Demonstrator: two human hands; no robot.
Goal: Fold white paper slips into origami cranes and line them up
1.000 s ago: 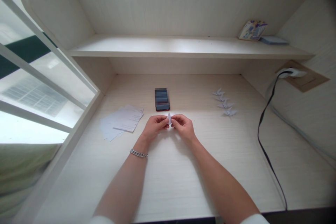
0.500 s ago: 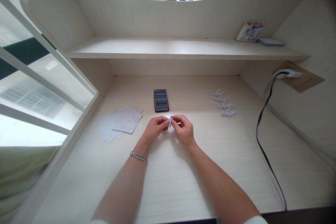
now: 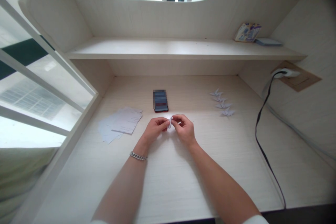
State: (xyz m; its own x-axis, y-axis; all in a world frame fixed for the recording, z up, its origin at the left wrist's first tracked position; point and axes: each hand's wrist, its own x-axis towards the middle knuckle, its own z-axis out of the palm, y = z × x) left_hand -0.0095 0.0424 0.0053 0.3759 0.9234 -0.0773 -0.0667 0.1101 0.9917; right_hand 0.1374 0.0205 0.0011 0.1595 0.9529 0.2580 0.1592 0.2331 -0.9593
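Note:
Between both hands, just above the desk, is a small piece of folded white paper point(image 3: 170, 123). My left hand point(image 3: 156, 128) pinches its left side between thumb and fingers; a chain bracelet is on that wrist. With fingertips closed on the right side of the same paper is my right hand point(image 3: 184, 129). The fingers hide part of the paper, so its exact shape cannot be made out. A phone point(image 3: 160, 100) lies just beyond the hands. To the right, several folded paper cranes point(image 3: 223, 105) stand in a row on the desk.
White paper sheets point(image 3: 126, 120) lie overlapping at the left. A black cable point(image 3: 259, 143) runs from the wall socket point(image 3: 298, 77) down the desk's right side. Above the back, a shelf point(image 3: 147, 46) carries a colourful packet point(image 3: 247, 32) and a flat pad point(image 3: 268, 42).
Both hands keep hold of the folded paper in nearly the same place. My right fingers have shifted very slightly, and the whole view has moved a little.

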